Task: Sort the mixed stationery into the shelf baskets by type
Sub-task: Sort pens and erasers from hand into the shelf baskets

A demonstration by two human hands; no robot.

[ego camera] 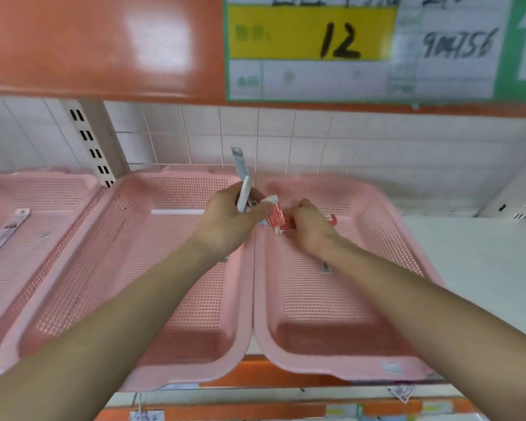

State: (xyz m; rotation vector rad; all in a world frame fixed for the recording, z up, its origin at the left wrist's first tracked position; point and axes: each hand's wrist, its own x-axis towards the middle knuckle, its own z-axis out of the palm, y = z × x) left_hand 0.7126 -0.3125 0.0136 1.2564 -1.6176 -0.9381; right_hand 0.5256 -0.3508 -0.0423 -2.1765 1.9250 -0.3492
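Three pink mesh baskets stand side by side on the shelf. Over the gap between the middle basket (73, 287) and the right basket (377, 354), my left hand (225, 223) grips a bundle of stationery: a white pen (244, 192), a grey packaged item (240, 161) sticking up, and a red-and-white pack (275, 215). My right hand (308, 226) reaches into the right basket and touches red packs (331, 219) lying at its back; its fingers are hidden behind the hand. A white pen (176, 212) lies in the middle basket.
The left basket (43, 189) holds a long packaged item (3, 235). An orange shelf with a yellow "12" price sign (310, 31) hangs overhead. White tiled wall behind; bare white shelf (483, 268) to the right. A small tag (325, 267) lies in the right basket.
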